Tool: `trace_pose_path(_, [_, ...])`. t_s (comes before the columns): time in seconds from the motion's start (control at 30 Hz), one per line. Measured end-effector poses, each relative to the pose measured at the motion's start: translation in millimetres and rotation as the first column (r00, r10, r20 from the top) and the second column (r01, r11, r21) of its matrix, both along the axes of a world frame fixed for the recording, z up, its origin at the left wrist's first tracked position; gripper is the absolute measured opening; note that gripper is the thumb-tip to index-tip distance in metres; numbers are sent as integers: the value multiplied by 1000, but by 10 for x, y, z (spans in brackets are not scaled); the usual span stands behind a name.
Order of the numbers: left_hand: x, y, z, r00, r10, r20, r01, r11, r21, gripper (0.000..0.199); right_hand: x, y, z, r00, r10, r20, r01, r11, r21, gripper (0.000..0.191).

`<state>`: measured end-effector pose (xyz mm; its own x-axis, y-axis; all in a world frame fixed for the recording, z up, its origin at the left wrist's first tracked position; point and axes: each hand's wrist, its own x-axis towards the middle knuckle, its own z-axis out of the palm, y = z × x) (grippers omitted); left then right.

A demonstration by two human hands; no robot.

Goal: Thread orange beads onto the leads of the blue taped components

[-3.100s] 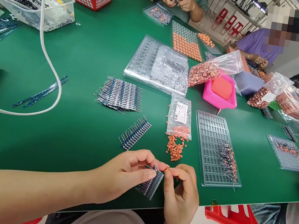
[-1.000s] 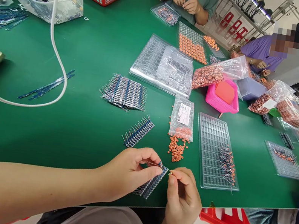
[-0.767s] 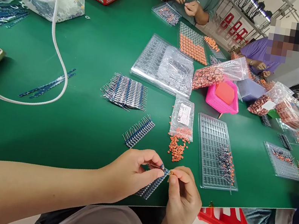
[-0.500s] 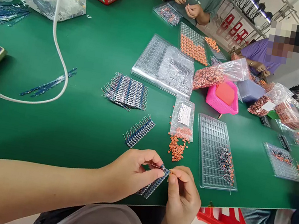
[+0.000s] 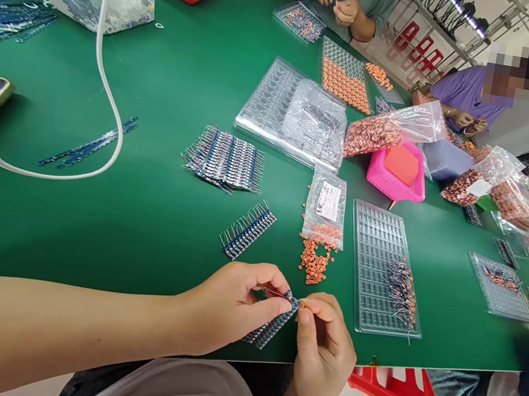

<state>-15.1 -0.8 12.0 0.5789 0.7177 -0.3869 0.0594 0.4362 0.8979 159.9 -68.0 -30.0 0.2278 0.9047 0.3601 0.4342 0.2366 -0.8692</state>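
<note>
My left hand (image 5: 238, 308) pinches a dark blue strip of small circuit boards (image 5: 271, 333) with thin wire leads at the table's near edge. Against the strip's upper right end, the thumb and forefinger of my right hand (image 5: 325, 343) close on a tiny orange ring (image 5: 302, 304), mostly covered by the fingertips. Just beyond both hands lies a loose pile of orange rings (image 5: 314, 270), spilling from a labelled clear bag (image 5: 329, 202). Another board strip (image 5: 247, 230) rests up and left of it, below a stack of such strips (image 5: 230, 160).
A clear tray (image 5: 370, 256) at right holds wired pieces with orange rings. Farther back are clear stacked trays (image 5: 270, 101), a pink basket (image 5: 398, 188) and bags of rings (image 5: 376, 135). A white cable (image 5: 109, 97) crosses the left. Co-workers sit opposite and at right.
The view has shifted very slightly, so the table items sit a little differently in frame. Both my hands keep the same pinch at the strip's end.
</note>
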Motion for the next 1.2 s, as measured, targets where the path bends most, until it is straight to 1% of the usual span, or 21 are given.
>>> trace_pose_path(0.13, [3, 9, -4, 1000, -9, -1, 9, 1000, -1, 19, 15, 4, -5, 1000, 20, -14, -21, 1000, -21, 8])
trace_pose_path(0.33, [5, 31, 26, 1000, -2, -4, 2, 1000, -5, 19, 17, 40, 15, 995, 64, -81, -65, 998, -10, 9])
trace_pose_path(0.43, [0, 30, 31, 1000, -10, 6, 10, 1000, -26, 20, 28, 42, 19, 993, 81, -85, -84, 996, -29, 7])
trace_pose_path(0.67, [1, 19, 23, 1000, 1, 26, -1, 1000, -8, 18, 67, 34, 5, 990, 100, -99, -109, 991, -83, 6])
trace_pose_path(0.87, [-14, 23, 36, 998, -11, 55, 15, 998, -63, 19, 84, 49, -4, 976, 128, -179, -149, 983, -108, 5])
trace_pose_path(1.03, [-11, 40, 14, 997, -15, 70, 20, 998, -62, 19, 106, 55, -1, 964, 161, -212, -192, 972, -137, 7])
trace_pose_path(1.2, [5, 37, -27, 996, -8, 88, 14, 998, -65, 17, 121, 57, -5, 946, 182, -267, -223, 966, -133, 6])
